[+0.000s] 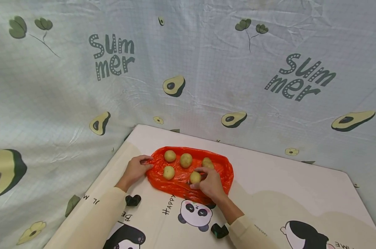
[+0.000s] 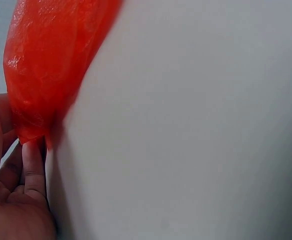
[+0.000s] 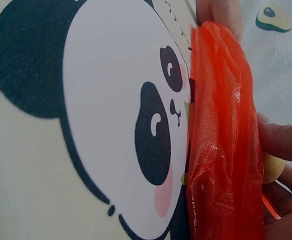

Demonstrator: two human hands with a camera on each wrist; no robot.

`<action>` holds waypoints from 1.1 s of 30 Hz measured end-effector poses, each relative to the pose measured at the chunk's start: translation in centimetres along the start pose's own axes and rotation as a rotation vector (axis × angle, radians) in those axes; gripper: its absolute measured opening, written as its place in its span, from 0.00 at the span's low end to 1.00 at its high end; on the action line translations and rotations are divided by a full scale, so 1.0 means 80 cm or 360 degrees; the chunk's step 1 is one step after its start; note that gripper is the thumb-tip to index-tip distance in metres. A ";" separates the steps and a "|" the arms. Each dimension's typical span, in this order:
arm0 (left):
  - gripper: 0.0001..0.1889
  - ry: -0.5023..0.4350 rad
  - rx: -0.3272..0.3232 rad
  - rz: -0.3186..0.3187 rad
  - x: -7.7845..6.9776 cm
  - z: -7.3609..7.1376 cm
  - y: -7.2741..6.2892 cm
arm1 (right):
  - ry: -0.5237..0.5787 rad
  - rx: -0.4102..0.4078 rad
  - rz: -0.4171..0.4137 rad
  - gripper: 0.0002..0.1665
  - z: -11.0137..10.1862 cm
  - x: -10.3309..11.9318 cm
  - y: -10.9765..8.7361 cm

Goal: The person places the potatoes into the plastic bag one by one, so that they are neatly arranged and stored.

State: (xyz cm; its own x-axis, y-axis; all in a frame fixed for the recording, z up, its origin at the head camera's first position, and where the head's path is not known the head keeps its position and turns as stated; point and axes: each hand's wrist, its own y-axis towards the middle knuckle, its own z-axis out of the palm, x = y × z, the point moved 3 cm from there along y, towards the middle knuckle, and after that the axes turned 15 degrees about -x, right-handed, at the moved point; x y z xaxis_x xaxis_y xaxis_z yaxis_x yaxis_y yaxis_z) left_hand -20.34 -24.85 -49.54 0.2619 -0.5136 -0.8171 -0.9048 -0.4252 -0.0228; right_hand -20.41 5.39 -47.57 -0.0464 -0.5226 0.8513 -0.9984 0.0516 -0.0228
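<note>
A shallow oblong holder covered in a red plastic bag (image 1: 178,188) lies on the table with several potatoes in it. My right hand (image 1: 211,183) reaches over its near right side and grips a round potato (image 1: 195,177) between thumb and fingers. In the right wrist view, that potato (image 3: 273,169) shows partly behind the red rim. My left hand (image 1: 137,170) holds the left end of the red bag, thumb and fingers around its edge. Other potatoes rest inside: one potato (image 1: 170,156) at the back left, another potato (image 1: 186,160) mid-back, and a potato (image 1: 168,172) at the front left.
One more potato (image 1: 207,162) sits just beyond my right fingers. The pale table (image 1: 269,180) has printed pandas and lettering, and its far edge meets a hanging curtain (image 1: 203,69) with avocado prints. Black wrist straps (image 1: 219,230) show near the forearms.
</note>
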 end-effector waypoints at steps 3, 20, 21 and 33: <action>0.17 -0.0002 0.0003 -0.0006 0.000 0.001 0.000 | -0.0002 0.0000 0.0003 0.32 0.000 -0.002 -0.001; 0.17 -0.0033 0.0001 0.0028 0.000 -0.001 -0.001 | 0.0012 0.0004 0.0006 0.32 0.002 -0.006 0.000; 0.17 -0.0033 0.0001 0.0027 0.000 -0.001 -0.001 | 0.0013 0.0003 0.0008 0.32 0.002 -0.006 0.000; 0.17 -0.0020 -0.0006 0.0010 -0.004 -0.003 -0.002 | 0.0010 -0.0002 0.0029 0.33 0.003 -0.005 -0.001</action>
State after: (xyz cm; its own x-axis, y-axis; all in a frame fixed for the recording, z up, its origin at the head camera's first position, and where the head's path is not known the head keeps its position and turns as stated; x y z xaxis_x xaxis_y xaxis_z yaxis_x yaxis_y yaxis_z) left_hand -20.17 -24.78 -49.18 0.2519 -0.5069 -0.8244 -0.9052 -0.4247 -0.0154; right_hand -20.30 5.38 -48.02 -0.0645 -0.5160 0.8541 -0.9973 0.0623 -0.0376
